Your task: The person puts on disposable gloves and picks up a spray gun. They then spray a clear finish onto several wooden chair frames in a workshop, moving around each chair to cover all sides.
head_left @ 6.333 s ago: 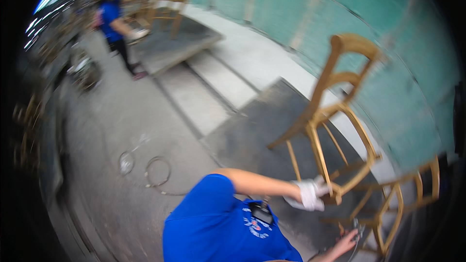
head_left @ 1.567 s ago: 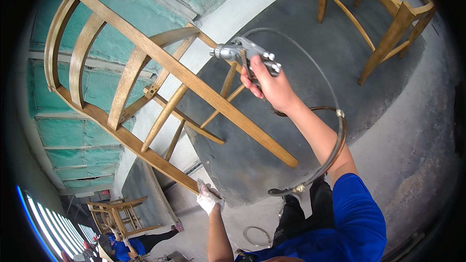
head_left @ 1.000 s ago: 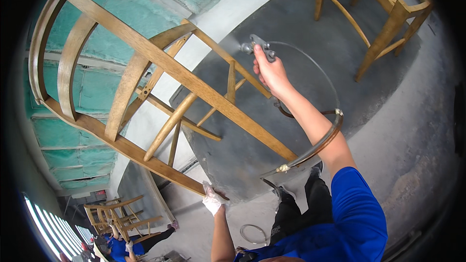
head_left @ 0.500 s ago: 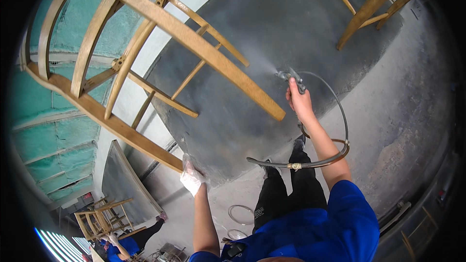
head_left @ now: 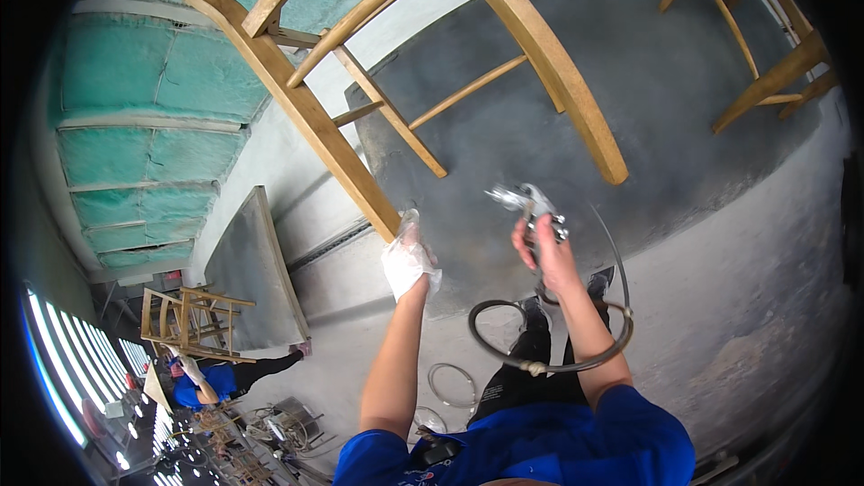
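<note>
A wooden chair frame [head_left: 328,146] with curved slats and thin rungs stretches tilted across the upper left and middle. My left hand [head_left: 411,261], in a whitish see-through glove, is closed around the near end of one of its long posts. My bare right hand [head_left: 551,256] grips a silver spray gun [head_left: 533,202], somewhat blurred, its nozzle pointing left. This gun sits between the two near post ends, apart from the wood. A dark hose [head_left: 585,365] loops around my right forearm.
Behind the chair stands a large dark grey rounded surface [head_left: 666,63]. Another wooden chair [head_left: 774,81] is at upper right. At lower left a co-worker [head_left: 202,385] handles a wooden chair [head_left: 193,319] beside a dark panel [head_left: 256,252]. Coiled tubing [head_left: 434,387] lies on the floor.
The whole view has shifted. The chair sits farther right and higher in view. My right hand and the spray gun have come lower and closer to my left hand. The spray mist no longer shows.
</note>
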The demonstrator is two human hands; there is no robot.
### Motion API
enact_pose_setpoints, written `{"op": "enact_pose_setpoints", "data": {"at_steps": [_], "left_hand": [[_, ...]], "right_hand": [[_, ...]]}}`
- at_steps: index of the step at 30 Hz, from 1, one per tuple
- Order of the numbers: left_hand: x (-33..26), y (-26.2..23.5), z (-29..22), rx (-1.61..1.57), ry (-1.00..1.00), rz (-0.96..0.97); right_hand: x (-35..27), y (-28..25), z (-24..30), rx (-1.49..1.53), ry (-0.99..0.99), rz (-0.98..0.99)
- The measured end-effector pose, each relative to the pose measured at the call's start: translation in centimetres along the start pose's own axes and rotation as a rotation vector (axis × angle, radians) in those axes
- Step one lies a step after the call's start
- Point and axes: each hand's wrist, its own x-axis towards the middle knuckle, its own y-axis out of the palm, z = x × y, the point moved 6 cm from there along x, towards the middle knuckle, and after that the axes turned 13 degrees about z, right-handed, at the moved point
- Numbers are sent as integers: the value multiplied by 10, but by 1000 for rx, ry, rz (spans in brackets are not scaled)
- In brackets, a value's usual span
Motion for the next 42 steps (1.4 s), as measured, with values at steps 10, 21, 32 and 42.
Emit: {"op": "enact_pose_setpoints", "data": {"at_steps": [10, 21, 32, 42], "left_hand": [[2, -2, 1, 169, -39, -11], [9, 0, 12, 45, 27, 22], [17, -1, 30, 93, -62, 18], [20, 3, 30, 220, -22, -2]], "right_hand": [[140, 78, 5, -34, 10, 59], [174, 58, -47, -106, 194, -212], [164, 33, -56, -81, 263, -334], [283, 129, 43, -244, -142, -20]]}}
